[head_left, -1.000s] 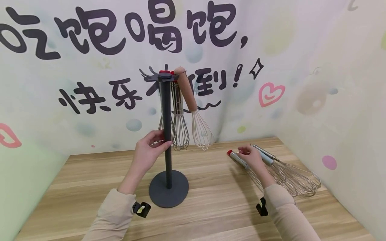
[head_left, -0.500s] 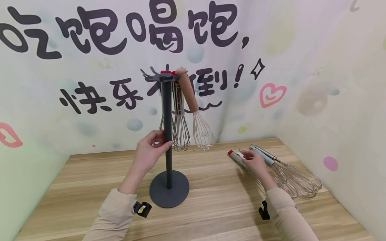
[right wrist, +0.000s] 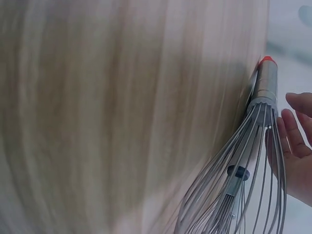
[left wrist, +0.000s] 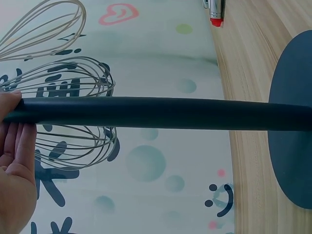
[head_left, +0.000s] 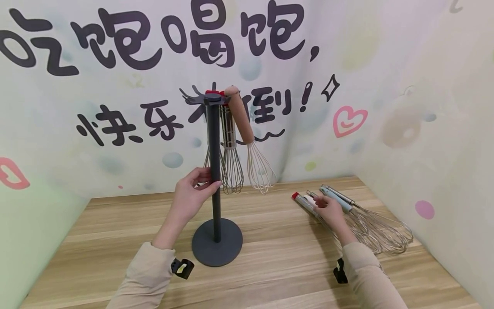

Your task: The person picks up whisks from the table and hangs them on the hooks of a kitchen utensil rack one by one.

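Note:
In the head view my left hand [head_left: 191, 193] grips the dark pole [head_left: 217, 201] of an upright whisk stand, thumb in front and fingers behind. From the stand's hooks hang a whisk with a pinkish handle [head_left: 241, 116], a steel-handled whisk [head_left: 228, 128] and another partly behind the pole. My right hand [head_left: 329, 212] is over a group of whisks lying at the right, its fingertips by a white handle [head_left: 310, 200]. Beside it lies a red-tipped whisk [head_left: 305, 204]. In the right wrist view my thumb and fingers stand apart near that red-tipped whisk [right wrist: 267, 83].
A light blue whisk [head_left: 339, 201] and a steel one lie farther right, their wire loops overlapping near the right wall. The stand's round base [head_left: 204, 249] rests on the wooden table [head_left: 115, 257]. A printed cloth wall [head_left: 154, 171] rises behind.
My right hand has drawn slightly to the right and toward me, so more of the white handle shows. My left hand stays on the pole; the hanging whisks hold their places.

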Tool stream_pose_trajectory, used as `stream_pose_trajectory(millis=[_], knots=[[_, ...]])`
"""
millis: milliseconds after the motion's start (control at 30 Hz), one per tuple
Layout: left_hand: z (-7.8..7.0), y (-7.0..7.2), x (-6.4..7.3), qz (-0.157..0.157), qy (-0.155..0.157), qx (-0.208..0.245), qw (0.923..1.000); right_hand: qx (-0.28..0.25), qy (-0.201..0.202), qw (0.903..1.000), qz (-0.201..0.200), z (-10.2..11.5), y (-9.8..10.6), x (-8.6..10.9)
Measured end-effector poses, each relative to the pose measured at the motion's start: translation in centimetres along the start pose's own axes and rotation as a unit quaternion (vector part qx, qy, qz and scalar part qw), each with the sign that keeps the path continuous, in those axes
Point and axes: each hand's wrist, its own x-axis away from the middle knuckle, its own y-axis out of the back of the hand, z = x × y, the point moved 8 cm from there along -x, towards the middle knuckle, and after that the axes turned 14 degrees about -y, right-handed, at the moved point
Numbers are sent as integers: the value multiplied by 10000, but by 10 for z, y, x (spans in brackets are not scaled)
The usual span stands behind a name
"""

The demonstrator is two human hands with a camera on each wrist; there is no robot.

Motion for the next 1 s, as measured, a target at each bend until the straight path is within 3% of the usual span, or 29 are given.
stream_pose_trajectory(millis=[1000], knots=[[-1,0,0,-100,31,-16,9999,418,-51,9988,250,-2,-5,-2]])
